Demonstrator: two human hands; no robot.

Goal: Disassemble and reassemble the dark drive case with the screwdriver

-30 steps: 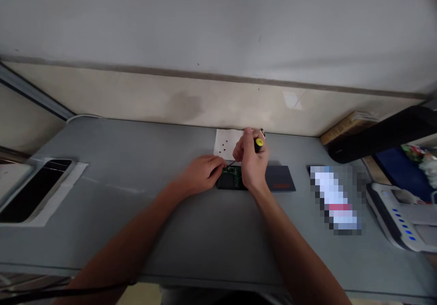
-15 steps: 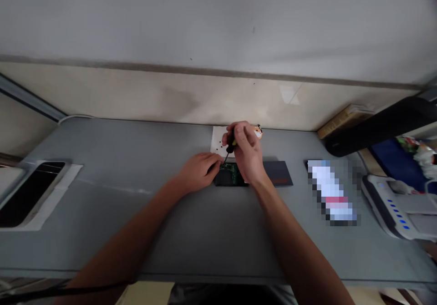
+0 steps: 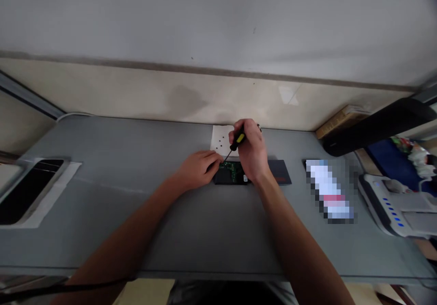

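A black-and-yellow screwdriver (image 3: pixel 240 138) is gripped in my right hand (image 3: pixel 254 152), its thin shaft slanting down to the left. Its tip is at the upper left corner of a green circuit board (image 3: pixel 233 172) in a dark case; exact contact is too small to tell. My left hand (image 3: pixel 201 168) has its fingers drawn together at the board's left end, holding that corner beside the tip. Behind the board lies a white sheet (image 3: pixel 218 134) with several small dark screws (image 3: pixel 221 145). A dark flat panel (image 3: pixel 282 172) lies to the right, partly hidden by my right wrist.
A phone with a blurred screen (image 3: pixel 329 191) lies on the right of the grey table (image 3: pixel 205 232). Further right are a white power strip (image 3: pixel 396 205) and a long black cylinder (image 3: pixel 372 125). At far left, a dark-screened device (image 3: pixel 32 189) rests on white paper.
My right hand has shifted slightly right and the screwdriver leans over more, showing more of its yellow handle and the screws. My left hand stays at the board's corner.
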